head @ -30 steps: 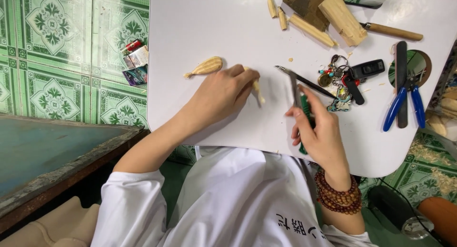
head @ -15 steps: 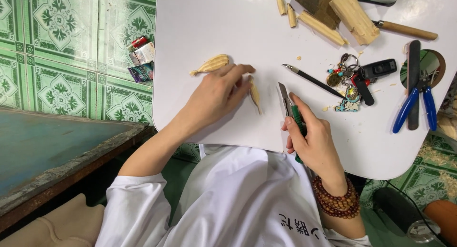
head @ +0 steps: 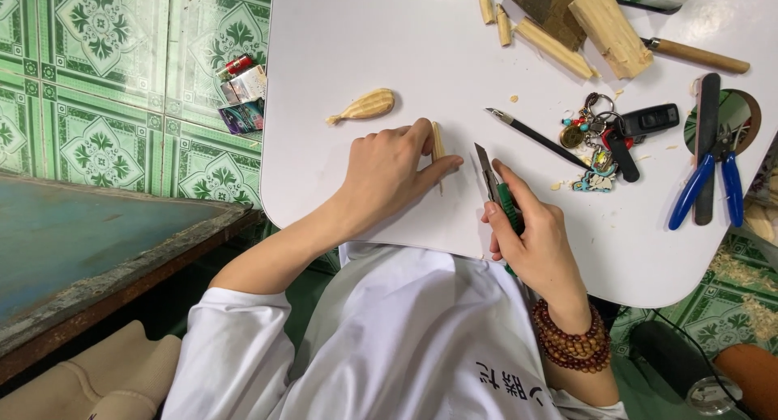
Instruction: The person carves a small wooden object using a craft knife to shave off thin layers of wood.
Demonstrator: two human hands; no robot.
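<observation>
Packets [head: 243,96], red and purple, lie on floor [head: 105,88].

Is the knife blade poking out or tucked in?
Out. The grey blade sticks past the green knife held in the right hand.

White table [head: 365,47] — green patterned floor tiles [head: 105,88]

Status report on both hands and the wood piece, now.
Left hand pinning small carved wood piece on white table. Right hand gripping utility knife, blade out, beside it. Nothing between.
</observation>
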